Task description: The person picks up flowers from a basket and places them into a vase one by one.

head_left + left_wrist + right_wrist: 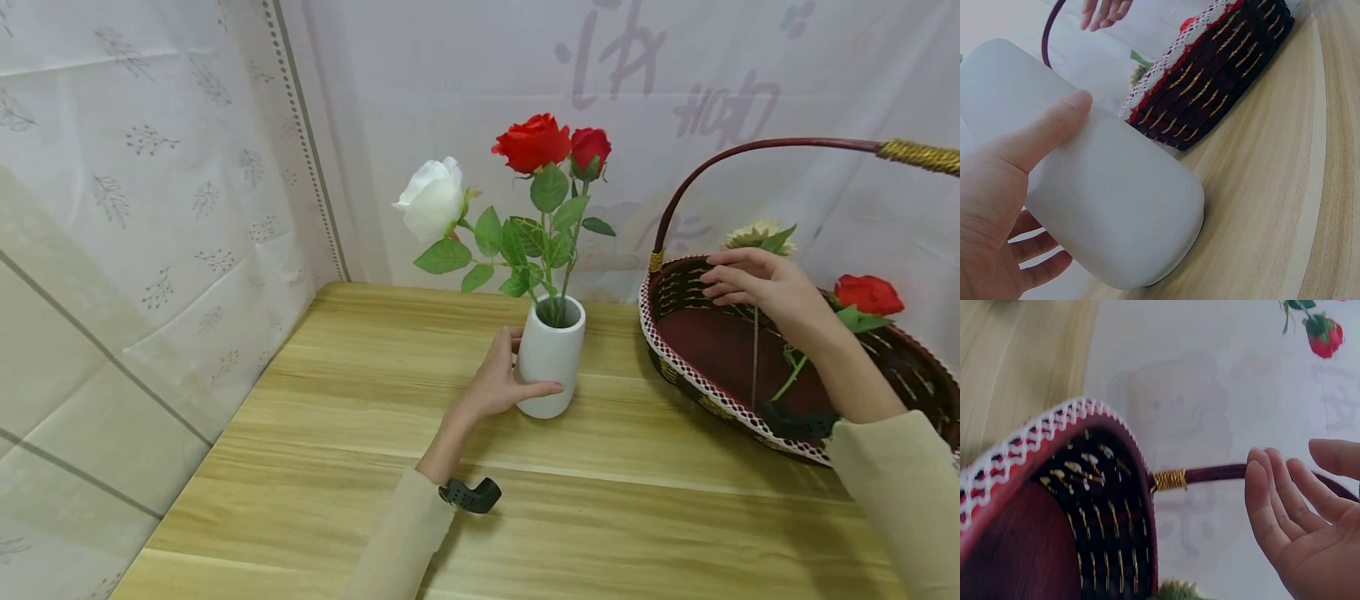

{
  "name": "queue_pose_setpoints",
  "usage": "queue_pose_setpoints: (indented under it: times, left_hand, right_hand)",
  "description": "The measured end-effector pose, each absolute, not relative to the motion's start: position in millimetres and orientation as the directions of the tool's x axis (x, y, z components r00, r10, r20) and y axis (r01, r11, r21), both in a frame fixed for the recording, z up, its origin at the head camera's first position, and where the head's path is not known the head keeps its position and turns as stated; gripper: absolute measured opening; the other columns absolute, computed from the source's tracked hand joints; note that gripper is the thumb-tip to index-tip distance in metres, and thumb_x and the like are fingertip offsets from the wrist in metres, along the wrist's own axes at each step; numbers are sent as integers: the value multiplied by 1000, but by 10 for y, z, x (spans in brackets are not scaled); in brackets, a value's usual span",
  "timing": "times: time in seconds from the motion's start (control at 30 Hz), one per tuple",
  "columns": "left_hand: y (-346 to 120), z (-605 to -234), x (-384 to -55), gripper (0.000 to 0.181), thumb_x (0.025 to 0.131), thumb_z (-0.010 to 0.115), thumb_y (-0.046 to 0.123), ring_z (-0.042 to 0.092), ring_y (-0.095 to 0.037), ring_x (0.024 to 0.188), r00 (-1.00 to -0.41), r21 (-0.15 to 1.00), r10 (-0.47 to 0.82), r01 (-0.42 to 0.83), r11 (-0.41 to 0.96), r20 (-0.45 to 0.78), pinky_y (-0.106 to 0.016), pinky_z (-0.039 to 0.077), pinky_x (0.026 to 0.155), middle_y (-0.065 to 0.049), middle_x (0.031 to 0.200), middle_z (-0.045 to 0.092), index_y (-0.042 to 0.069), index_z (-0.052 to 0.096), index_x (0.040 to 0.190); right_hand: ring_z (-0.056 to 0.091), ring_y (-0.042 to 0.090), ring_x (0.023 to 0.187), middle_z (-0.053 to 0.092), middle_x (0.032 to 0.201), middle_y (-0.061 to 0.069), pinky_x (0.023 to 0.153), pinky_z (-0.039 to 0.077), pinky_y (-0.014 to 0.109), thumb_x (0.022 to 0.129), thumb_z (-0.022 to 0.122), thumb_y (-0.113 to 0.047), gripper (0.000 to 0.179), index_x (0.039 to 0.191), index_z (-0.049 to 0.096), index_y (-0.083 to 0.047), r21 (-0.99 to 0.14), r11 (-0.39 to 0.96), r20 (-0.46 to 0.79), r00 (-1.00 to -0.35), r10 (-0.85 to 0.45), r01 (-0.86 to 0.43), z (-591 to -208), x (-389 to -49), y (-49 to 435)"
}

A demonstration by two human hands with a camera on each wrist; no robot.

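Note:
A white vase (550, 358) stands on the wooden table, holding a white rose (432, 200), a red rose (534, 143) and a smaller, darker red rose (589, 152) on leafy stems. My left hand (504, 379) grips the vase from its left side. In the left wrist view the thumb (1060, 128) lies across the vase wall, and the other fingers go partly out of sight behind it. Over the wicker basket (720, 398) hovers my right hand (780, 296), its fingers loosely extended. The right wrist view shows nothing in that palm (1316, 531).
A pale flower (757, 236) and another red rose (868, 295) lean in the basket at the right. Its tall arched handle (765, 146) rises behind my right hand. Printed white cloth (450, 75) hangs behind the table (360, 367) and along its left side.

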State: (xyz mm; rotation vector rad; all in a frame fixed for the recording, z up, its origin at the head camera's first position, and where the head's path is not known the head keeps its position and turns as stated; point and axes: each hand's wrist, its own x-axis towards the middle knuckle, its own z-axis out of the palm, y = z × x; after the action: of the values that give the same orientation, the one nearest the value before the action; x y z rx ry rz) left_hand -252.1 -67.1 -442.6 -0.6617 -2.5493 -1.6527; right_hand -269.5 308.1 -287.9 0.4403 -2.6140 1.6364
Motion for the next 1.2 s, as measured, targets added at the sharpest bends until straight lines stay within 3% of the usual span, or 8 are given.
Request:
queue_pose_setpoints:
  times: [0.6,0.87,1.03,1.2]
  left_hand:
    - [-676,-4416,-2515,88,76,91,35,50,-20,115,-910,867,333,361,343,248,-42,46,93,-8,134,44,11,35,140]
    - [-678,-4431,-2520,89,76,90,35,49,-20,116,-910,863,333,363,352,247,-42,46,94,-7,134,43,12,34,140]
    - [-677,-4436,-2525,89,76,90,35,49,-19,116,-910,857,334,366,362,248,-42,46,94,-7,135,43,12,34,141]
    - [-675,-4424,-2520,90,76,91,35,49,-20,116,-910,862,335,362,354,245,-42,46,94,-7,135,43,12,33,141]
  right_hand:
    - [68,2,88,68,97,-18,78,54,19,105,52,-34,28,126,50,-16,-902,411,87,-989,-119,-129,-2938,-2872,3501]
    - [65,-4,86,64,93,-25,76,52,16,105,50,-41,30,125,46,-20,-872,484,38,-996,-82,-73,-2978,-2950,3586]
    - [63,-6,83,61,90,-28,74,52,15,104,49,-43,38,126,46,-13,-847,526,51,-997,-57,-74,-3034,-2982,3617]
    - [61,-8,79,57,87,-30,71,52,15,104,49,-44,61,139,40,5,-834,546,71,-997,-34,-78,-3091,-3010,3639]
